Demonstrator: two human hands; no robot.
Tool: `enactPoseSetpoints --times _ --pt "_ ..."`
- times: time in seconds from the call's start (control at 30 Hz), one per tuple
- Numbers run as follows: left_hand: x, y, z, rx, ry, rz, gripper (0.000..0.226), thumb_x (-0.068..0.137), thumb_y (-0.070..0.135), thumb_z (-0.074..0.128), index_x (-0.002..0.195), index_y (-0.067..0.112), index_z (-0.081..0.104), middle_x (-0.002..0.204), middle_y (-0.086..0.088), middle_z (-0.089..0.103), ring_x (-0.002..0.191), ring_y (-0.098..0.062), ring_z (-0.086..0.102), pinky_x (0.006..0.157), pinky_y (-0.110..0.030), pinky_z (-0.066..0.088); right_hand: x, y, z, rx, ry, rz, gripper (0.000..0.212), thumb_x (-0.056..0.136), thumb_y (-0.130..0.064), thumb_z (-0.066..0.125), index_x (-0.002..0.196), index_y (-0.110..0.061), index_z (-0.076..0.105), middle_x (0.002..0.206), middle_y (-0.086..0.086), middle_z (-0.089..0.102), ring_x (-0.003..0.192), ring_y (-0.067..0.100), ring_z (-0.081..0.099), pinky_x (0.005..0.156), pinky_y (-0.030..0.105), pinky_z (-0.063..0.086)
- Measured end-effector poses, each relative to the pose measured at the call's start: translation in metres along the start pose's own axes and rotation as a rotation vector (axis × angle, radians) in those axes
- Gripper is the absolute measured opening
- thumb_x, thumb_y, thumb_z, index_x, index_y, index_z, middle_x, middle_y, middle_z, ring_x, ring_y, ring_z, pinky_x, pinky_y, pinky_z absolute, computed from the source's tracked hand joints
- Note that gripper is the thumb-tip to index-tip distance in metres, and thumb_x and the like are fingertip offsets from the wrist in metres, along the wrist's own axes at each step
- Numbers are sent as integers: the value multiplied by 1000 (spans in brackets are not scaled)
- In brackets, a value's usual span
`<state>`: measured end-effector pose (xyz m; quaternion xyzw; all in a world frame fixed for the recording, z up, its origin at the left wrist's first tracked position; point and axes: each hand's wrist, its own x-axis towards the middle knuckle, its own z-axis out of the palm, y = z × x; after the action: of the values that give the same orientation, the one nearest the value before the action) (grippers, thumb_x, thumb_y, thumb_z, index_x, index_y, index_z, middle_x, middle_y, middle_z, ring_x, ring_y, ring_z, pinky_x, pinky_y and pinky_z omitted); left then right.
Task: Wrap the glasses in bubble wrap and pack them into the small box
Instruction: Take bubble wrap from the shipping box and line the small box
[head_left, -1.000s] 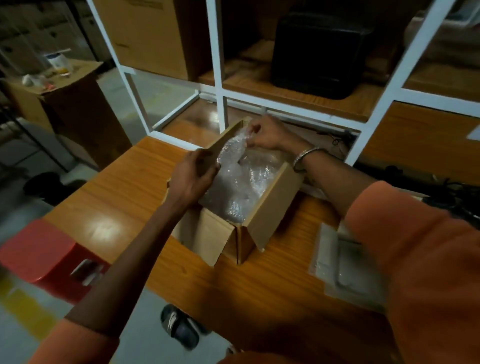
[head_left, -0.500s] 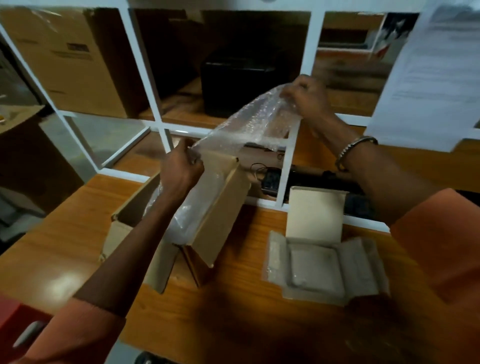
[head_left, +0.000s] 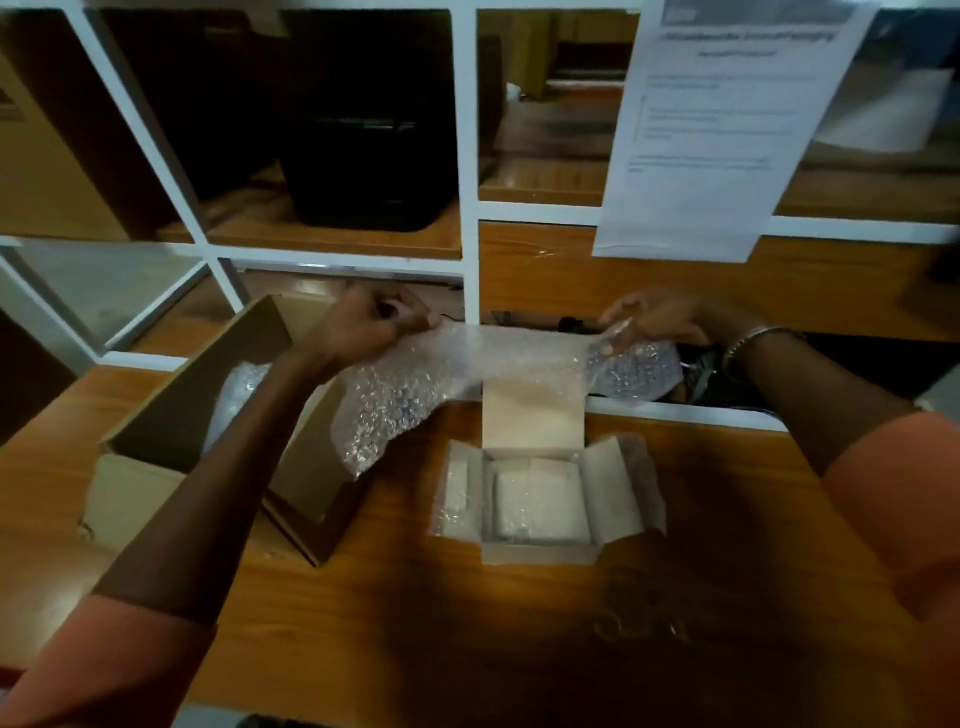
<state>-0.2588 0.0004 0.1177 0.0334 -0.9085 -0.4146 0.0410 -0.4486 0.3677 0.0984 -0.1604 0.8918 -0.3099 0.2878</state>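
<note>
Bubble wrap: pinched taut between left hand and right hand; advise keeping it flat, centred above small box.

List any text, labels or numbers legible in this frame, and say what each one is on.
None can be read.
Paper notice hanging on the white shelf frame: printed heading and paragraphs, too blurred to read.
Large cardboard carton on the left shelf: dark label at the frame edge, illegible.
</note>
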Motion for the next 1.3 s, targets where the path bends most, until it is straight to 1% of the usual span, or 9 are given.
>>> enactPoseSetpoints --times 0.13,0.3,0.43,0.63,0.83,1.0,1.1,1.2,1.3 --pt "-4 -4 45 222 -353 -46 35 90 67 65 98 35 76 95 5 74 87 -15 70 76 -41 59 -10 63 7 -8 -97 139 44 82 -16 89 123 -17 72 120 4 71 112 25 65 89 40 57" --pt "7 -58 97 284 -402 -199 28 96 59 66 109 34 72 114 1 73 105 -16 70 95 -46 60 -12 128 22 -53 -284 165 23 85 -32 87 106 -22 85 117 6 79 107 26 70 92 41 59" --pt "-16 -34 143 167 -294 -48 48 88 61 75 124 31 70 129 14 67 119 -11 64 104 -43 55 -11 143 32 2 -220 166 24 86 -25 87 109 -21 82 119 8 77 111 31 72 96 50 61" --pt "-43 -44 203 762 -718 30 152 50 97 73 164 47 -13 178 0 -12 163 -35 -16 127 -68 -4 -5 147 41 20 -127 148 43 82 -23 89 122 -21 73 119 -2 66 103 19 66 76 34 60" --pt "-59 -62 212 1058 -840 151 169 56 73 92 154 42 -41 167 -16 -39 156 -41 -33 124 -65 -17 6 161 46 -45 10 119 47 81 -19 91 125 -17 73 135 6 63 120 30 61 100 45 55" --pt "-70 -85 203 1168 -826 402 132 85 52 82 163 42 -25 174 -16 -26 163 -37 -14 130 -61 1 7 173 50 -126 114 121 53 81 -16 91 130 -10 72 141 13 60 116 29 59 87 34 47" --pt "-71 -83 188 891 -742 426 79 104 44 60 168 43 14 178 -7 17 163 -29 17 130 -54 19 6 178 52 -143 132 92 44 81 -10 90 121 -14 74 144 16 58 128 36 57 87 34 45" --pt "-69 -83 172 431 -491 349 44 104 32 58 148 37 56 145 0 65 131 -18 61 103 -32 52 3 178 49 -131 109 95 39 81 -9 89 116 -19 73 138 10 56 127 33 56 87 34 45" --pt "-68 -74 168 -4 -220 27 17 109 37 56 112 35 72 103 9 78 92 -4 76 85 -39 65 -10 167 40 -101 88 109 42 85 -3 84 125 -6 71 121 5 58 113 25 56 86 32 44"
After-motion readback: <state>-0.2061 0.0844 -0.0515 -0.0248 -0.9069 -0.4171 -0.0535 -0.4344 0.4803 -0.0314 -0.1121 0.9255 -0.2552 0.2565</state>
